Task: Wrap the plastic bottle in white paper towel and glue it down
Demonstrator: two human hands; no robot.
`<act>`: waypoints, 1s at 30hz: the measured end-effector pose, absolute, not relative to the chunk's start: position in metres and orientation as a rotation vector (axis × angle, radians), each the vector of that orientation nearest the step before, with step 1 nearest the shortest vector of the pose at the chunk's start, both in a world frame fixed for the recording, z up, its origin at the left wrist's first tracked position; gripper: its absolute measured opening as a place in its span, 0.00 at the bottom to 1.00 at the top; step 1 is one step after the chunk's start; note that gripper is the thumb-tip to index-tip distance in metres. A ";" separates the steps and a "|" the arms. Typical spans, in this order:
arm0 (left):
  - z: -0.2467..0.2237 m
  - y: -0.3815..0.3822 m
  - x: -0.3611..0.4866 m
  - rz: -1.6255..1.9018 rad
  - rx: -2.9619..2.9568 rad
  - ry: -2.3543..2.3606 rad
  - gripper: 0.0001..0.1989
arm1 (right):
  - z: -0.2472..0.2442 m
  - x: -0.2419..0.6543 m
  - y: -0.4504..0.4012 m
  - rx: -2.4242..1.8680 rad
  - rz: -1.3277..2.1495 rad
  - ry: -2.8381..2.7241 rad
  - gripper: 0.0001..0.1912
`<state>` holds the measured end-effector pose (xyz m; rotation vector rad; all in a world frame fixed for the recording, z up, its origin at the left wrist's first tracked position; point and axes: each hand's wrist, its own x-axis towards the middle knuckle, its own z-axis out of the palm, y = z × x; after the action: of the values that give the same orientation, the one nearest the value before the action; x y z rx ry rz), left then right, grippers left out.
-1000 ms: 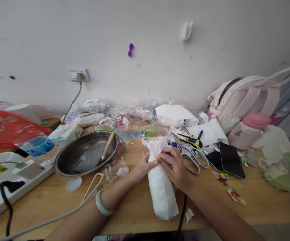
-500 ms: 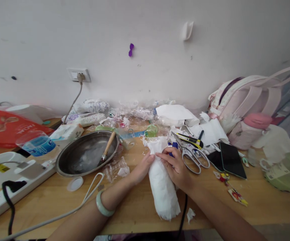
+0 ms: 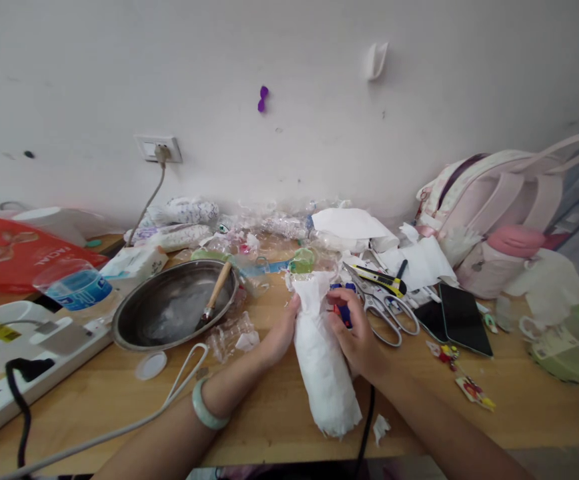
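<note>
A bottle-shaped bundle wrapped in white paper (image 3: 325,373) lies at the front middle of the table, its narrow neck pointing away from me. My left hand (image 3: 282,333) rests along the left side of the neck, its fingers partly hidden behind the paper. On the other side, my right hand (image 3: 352,330) has its thumb and fingers apart near the neck's right edge, with a small blue and red object (image 3: 343,313) visible just behind them.
Left of my hands is a metal bowl (image 3: 169,303) with a wooden-handled brush (image 3: 215,293). Scissors (image 3: 384,310), a yellow cutter (image 3: 379,279) and phones (image 3: 462,319) lie to the right. A white cable (image 3: 134,427) crosses the front left, below a power strip (image 3: 64,357).
My right hand has spread its fingers and drawn off the neck to the right. The left fingers have shifted slightly off the paper's front, uncovering the neck.
</note>
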<state>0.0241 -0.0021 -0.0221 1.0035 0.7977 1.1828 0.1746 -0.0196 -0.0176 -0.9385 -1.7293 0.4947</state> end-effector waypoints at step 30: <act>0.007 0.002 -0.014 1.716 1.906 1.081 0.07 | 0.007 0.173 -0.024 -1.056 1.398 -1.910 0.55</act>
<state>-0.0136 0.0018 0.0069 1.9059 1.0812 1.7158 0.1727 -0.0242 0.0069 -1.0561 -1.9102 1.3977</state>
